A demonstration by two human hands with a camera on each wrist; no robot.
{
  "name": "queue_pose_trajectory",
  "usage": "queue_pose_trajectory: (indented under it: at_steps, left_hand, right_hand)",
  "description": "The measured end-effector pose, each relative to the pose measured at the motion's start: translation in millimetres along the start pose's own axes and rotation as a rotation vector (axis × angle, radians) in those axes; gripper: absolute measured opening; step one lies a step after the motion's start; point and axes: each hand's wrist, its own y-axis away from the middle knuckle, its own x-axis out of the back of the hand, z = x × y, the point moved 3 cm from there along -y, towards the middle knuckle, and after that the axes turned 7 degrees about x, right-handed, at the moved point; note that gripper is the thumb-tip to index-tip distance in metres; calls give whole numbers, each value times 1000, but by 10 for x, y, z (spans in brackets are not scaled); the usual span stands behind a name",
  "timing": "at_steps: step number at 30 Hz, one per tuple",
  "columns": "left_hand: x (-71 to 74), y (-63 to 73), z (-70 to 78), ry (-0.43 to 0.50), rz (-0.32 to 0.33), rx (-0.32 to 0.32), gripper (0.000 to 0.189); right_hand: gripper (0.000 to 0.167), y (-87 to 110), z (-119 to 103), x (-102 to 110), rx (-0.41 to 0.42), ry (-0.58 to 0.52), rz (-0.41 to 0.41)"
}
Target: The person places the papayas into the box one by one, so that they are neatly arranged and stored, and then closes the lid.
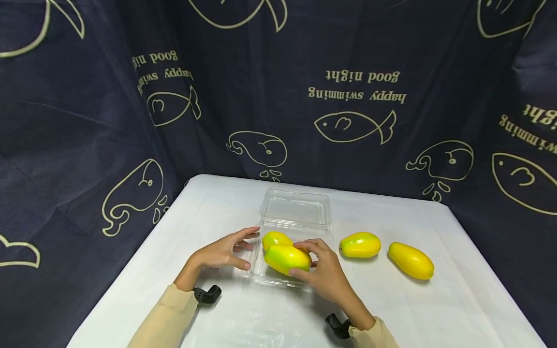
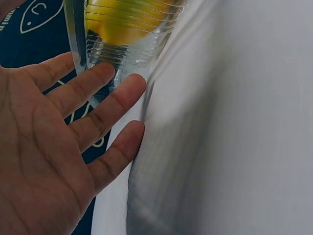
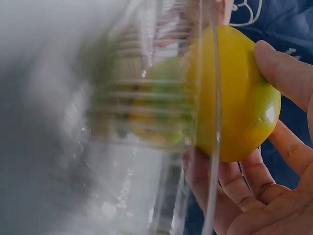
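In the head view my right hand [image 1: 325,273] grips one end of a yellow-green papaya [image 1: 285,258], thumb on the near side and fingers over the top. The papaya is over the base of a clear plastic clamshell box [image 1: 278,282]. Behind it a second papaya [image 1: 274,238] lies inside the base, partly hidden. My left hand [image 1: 224,251] is at the box's left side, its fingers spread and relaxed. The left wrist view shows those fingers by the ribbed box wall [image 2: 142,54]. From the right wrist, the held papaya [image 3: 242,98] shows partly above the clear rim.
The box's lid [image 1: 296,209] is swung back, away from me. To the right on the white table [image 1: 461,309] lie two more papayas, a nearer-to-box one [image 1: 360,245] and a longer one [image 1: 411,261]. A dark printed curtain [image 1: 278,87] hangs around the table.
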Motion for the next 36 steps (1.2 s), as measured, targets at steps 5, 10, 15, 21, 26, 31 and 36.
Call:
queue_pose_trajectory:
  at_steps: [5, 10, 15, 21, 26, 31, 36]
  left_hand:
    - [1, -3, 5, 2, 3, 2, 98]
    - [3, 2, 7, 3, -2, -7, 97]
    - [2, 14, 21, 6, -3, -5, 97]
    - [-9, 6, 18, 2, -3, 14, 98]
    - [-13, 6, 21, 6, -1, 21, 100]
    - [-8, 7, 32, 0, 4, 2, 99]
    - [-9, 1, 32, 0, 1, 7, 100]
  right_hand:
    - [58, -19, -12, -89, 25, 16, -39]
    - [56, -34, -23, -177, 49, 39, -65]
    - [56, -47, -22, -229, 41, 62, -84]
    - [55, -65, -7, -249, 35, 61, -123]
    - [54, -85, 12, -251, 21, 39, -143]
    - [54, -119, 9, -254, -12, 13, -156]
    - [54, -143, 28, -278, -23, 10, -173]
